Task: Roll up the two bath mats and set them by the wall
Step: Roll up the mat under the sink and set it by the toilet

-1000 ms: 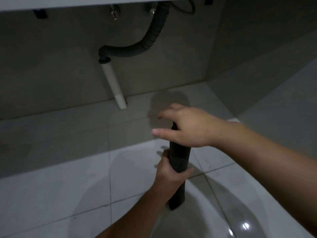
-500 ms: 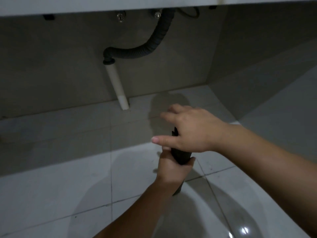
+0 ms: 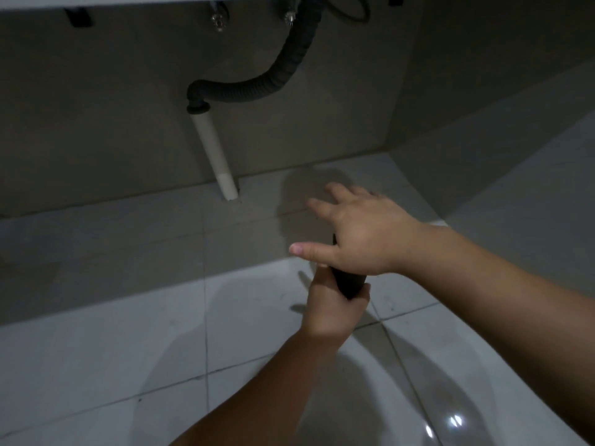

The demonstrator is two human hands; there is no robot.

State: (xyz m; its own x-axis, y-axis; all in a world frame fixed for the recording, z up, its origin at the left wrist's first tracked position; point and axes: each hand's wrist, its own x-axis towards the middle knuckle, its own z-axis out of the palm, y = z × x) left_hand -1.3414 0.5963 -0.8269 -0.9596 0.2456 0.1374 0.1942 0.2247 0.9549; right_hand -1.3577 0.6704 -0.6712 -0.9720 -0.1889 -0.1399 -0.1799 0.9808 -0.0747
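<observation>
A dark rolled-up bath mat [image 3: 349, 283] stands roughly upright in the middle of the view, and only a short stretch of it shows between my two hands. My left hand [image 3: 333, 312] is wrapped around the roll from below. My right hand [image 3: 360, 235] lies over the roll's top end with fingers spread and thumb pointing left, and it hides the top of the roll. A second mat is not in view.
A grey tiled wall [image 3: 112, 123] rises behind the light floor tiles [image 3: 112, 333], with a side wall [image 3: 483, 107] meeting it at the right corner. A black corrugated drain hose [image 3: 257, 88] joins a white pipe [image 3: 215, 159] that enters the floor by the wall.
The roll has been pushed forward toward the wall, so less of it shows below my left hand. My right hand's fingers have spread wider over its top.
</observation>
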